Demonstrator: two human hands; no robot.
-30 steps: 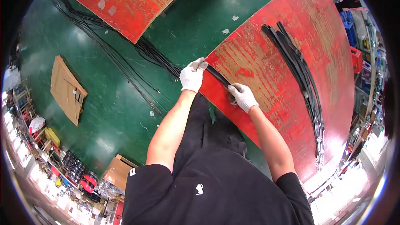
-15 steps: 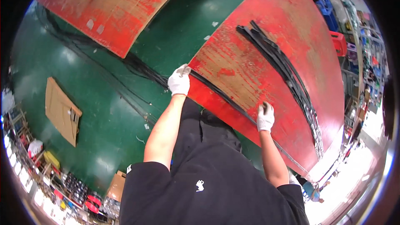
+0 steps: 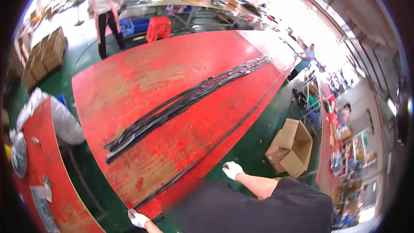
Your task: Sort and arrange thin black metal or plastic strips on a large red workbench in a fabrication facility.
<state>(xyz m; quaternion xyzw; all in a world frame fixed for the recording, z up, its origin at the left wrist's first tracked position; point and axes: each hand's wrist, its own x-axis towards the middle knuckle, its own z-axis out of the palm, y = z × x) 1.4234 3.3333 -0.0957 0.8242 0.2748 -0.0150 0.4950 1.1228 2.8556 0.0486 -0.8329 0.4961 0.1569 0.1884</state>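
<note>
A long black strip runs along the near edge of the red, worn tabletop. At the table's left near corner, my white-gloved left hand pinches the end of this strip. My right hand, also gloved in white, hangs in the air just off the near edge. Its fingers are loosely bent and apart from the strip, with nothing visible in them. Farther in on the tabletop lies a bundle of black strips, spread lengthwise.
A second red table stands at the left, beside a white sack. An open cardboard box sits on the green floor to the right. One person stands beyond a red stool; another is at the table's far end.
My view has swung up and right toward the table's far end. My right hand has gone from above the tabletop to outside its edge; my left hand stays at the corner.
</note>
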